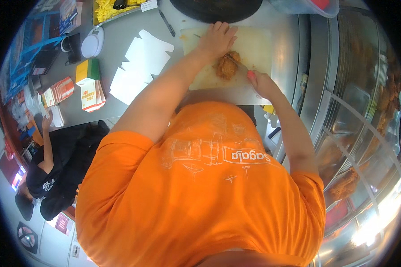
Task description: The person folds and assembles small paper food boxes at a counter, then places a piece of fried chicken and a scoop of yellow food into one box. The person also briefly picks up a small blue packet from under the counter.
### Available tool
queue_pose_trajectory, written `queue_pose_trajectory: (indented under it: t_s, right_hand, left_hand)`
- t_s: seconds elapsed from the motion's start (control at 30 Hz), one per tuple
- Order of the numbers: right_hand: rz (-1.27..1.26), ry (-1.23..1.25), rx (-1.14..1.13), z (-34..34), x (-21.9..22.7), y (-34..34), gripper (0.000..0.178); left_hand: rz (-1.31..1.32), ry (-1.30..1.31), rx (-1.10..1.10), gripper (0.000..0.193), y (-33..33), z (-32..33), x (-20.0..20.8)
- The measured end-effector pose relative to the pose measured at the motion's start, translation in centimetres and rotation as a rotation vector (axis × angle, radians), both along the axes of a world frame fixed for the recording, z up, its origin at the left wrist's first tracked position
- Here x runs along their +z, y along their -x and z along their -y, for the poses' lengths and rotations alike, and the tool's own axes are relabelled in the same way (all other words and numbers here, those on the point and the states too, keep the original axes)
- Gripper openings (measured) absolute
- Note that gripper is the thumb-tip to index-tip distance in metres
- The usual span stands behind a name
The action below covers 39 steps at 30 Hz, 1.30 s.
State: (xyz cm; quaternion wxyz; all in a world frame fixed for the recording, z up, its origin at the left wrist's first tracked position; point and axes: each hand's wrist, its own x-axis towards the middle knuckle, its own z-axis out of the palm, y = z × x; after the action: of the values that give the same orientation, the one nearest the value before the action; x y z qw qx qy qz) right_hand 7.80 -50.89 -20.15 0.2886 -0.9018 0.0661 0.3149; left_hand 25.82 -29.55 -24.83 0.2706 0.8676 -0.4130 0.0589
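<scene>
My right hand [263, 84] is closed round the red handle of a knife [239, 64]. The blade slants up and left across a piece of brown fried chicken [226, 69] on a pale cutting board [256, 46]. My left hand [217, 41] lies over the front part of the blade, just beyond the chicken, with its fingers stretched forward. What looks like the knife's tip shows past the left side of that hand. Beneath the palm, the contact with the blade is hidden.
White unfolded cardboard [142, 64], a pen [167, 23], a small scale [92, 42] and printed boxes [91, 84] lie left. A yellow-food tray [106, 10] and dark round plate [216, 9] stand behind. Right is a glass food case [356, 102]. A co-worker [58, 164] stands left.
</scene>
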Motion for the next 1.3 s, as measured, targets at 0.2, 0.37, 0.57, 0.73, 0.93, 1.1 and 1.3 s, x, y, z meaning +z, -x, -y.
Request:
queue_pose_trajectory:
  t_s: [0.2, 0.37, 0.57, 0.73, 0.93, 1.1, 1.3]
  right_hand:
    - [-0.051, -0.189, -0.129, -0.7, 2.4, 1.5, 0.058]
    - [-0.01, -0.144, -0.089, -1.4, 1.4, 1.3, 0.059]
    - [-0.021, -0.207, -0.105, -1.8, 0.1, 2.7, 0.062]
    - [0.051, -0.27, -0.195, -2.5, 0.9, 4.3, 0.06]
    - [-0.045, -0.206, -0.141, -2.9, 1.6, 3.5, 0.059]
    - [-0.048, -0.24, -0.187, -3.1, 2.1, 5.4, 0.06]
    - [0.015, -0.207, -0.15, -4.3, 1.4, 5.4, 0.061]
  left_hand:
    - [0.053, 0.082, -0.011, 0.038, 0.0, -0.5, 0.7]
    - [0.026, 0.044, 0.001, 0.036, 0.6, -1.0, -0.1]
    - [-0.074, -0.04, -0.121, 0.036, 0.9, -1.3, 0.3]
    - [0.011, 0.068, -0.049, 0.035, 1.4, -1.8, 1.6]
    - [0.037, 0.037, -0.007, 0.034, 2.0, -2.0, 1.6]
    - [0.047, 0.114, -0.032, 0.032, 2.5, -2.4, 1.9]
    - [0.019, 0.096, -0.005, 0.032, 3.3, -2.7, 1.7]
